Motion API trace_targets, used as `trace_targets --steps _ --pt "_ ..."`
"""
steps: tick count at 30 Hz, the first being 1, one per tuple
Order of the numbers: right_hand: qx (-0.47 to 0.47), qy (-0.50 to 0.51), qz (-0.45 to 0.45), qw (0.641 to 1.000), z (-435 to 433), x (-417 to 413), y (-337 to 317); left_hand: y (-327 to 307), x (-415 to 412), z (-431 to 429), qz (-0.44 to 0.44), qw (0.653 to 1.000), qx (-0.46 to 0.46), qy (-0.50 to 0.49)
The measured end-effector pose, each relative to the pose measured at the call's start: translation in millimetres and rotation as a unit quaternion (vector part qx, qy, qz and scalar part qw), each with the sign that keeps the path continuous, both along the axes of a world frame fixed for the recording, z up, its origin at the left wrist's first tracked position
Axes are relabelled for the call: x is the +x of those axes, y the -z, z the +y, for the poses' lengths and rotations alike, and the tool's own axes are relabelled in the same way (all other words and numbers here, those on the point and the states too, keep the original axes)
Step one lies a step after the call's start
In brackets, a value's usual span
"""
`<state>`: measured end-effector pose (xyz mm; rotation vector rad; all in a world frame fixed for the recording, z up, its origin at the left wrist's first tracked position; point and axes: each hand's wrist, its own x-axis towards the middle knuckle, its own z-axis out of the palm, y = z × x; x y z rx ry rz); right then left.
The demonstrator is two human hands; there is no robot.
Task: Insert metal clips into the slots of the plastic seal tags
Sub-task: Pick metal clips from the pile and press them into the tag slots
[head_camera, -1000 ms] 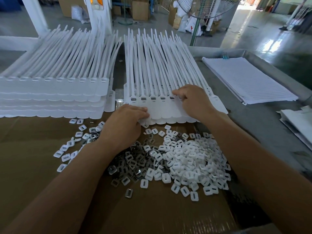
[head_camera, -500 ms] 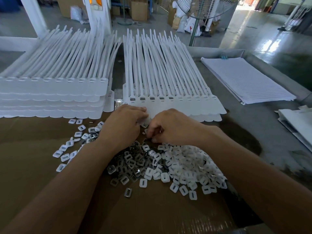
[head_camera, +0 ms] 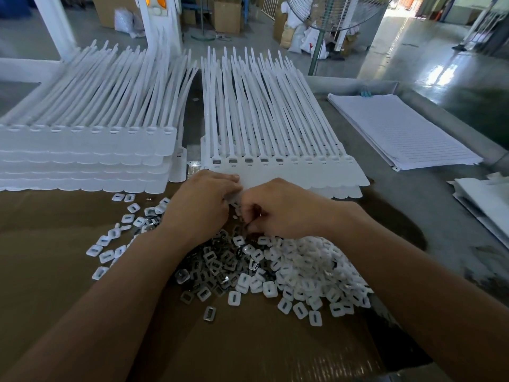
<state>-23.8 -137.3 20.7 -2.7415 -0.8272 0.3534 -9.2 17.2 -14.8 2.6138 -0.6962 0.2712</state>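
Observation:
A strip of white plastic seal tags [head_camera: 275, 150] lies in front of me, its long tails pointing away. Several slots on its left side hold metal clips; the slots further right look empty. A heap of small clips [head_camera: 275, 268], white and metal, lies on brown cardboard [head_camera: 55, 244] near me. My left hand [head_camera: 201, 208] rests at the tags' near left edge with its fingers curled; what it holds is hidden. My right hand [head_camera: 278, 209] sits right beside it over the heap, fingers curled and pinching something small.
A taller stack of white seal tags [head_camera: 91, 150] stands at the left. A pile of lined white sheets [head_camera: 399, 130] lies at the right, with more white sheets [head_camera: 487, 205] at the far right edge. Behind the table stands a fan [head_camera: 330, 12].
My right hand has come back from the tag slots at the right to the clip heap beside my left hand. The left hand has stayed put.

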Motion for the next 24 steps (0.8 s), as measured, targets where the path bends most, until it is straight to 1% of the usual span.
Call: trace_targets --steps 2,5,8,11,14,24 --pt "0.066 0.036 0.006 0.997 -7.2 -0.4 -4.0 1.3 -0.1 0.3 0.002 1.000 -0.001 -0.007" --pt "0.162 0.105 -0.006 0.981 -22.1 8.0 -11.5 2.6 0.1 -0.2 -0.004 1.000 -0.011 -0.017" --pt "0.201 0.199 -0.043 0.958 -38.3 26.8 -14.4 3.0 0.2 -0.9 -0.005 1.000 -0.017 -0.017" --pt "0.219 0.286 -0.065 0.931 -51.9 44.5 -10.3 2.4 0.1 -0.1 -0.004 1.000 -0.017 -0.013" --pt "0.206 0.334 -0.068 0.917 -59.0 54.9 -3.7 1.5 -0.4 -0.4 -0.005 1.000 -0.017 -0.012" --pt "0.180 0.364 -0.063 0.912 -60.7 65.1 2.1 1.5 -0.6 -1.3 0.001 1.000 -0.024 -0.016"
